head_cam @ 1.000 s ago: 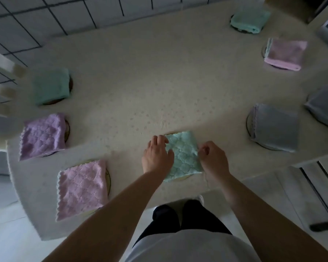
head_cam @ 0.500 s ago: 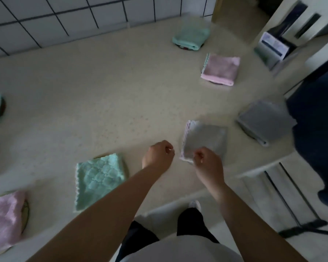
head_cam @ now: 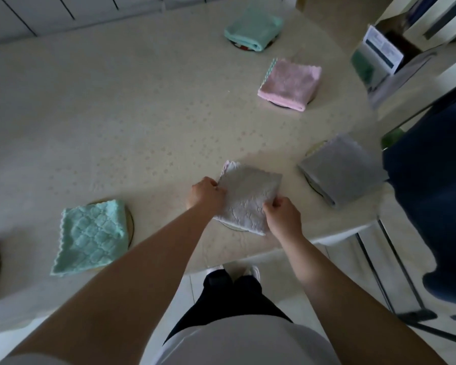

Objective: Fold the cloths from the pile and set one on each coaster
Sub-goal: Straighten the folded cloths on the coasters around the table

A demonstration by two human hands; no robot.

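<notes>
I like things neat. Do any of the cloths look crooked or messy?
A little. The grey cloth that both hands hold lies turned at an angle on its coaster, with a pink edge peeking out at its far corner. The green quilted cloth hangs off its coaster's near side. Nothing looks spilled or torn.

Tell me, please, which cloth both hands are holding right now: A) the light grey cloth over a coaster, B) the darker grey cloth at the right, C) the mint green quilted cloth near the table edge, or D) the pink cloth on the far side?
A: the left hand and the right hand pinch opposite edges of the light grey cloth, which lies over a coaster.
</notes>
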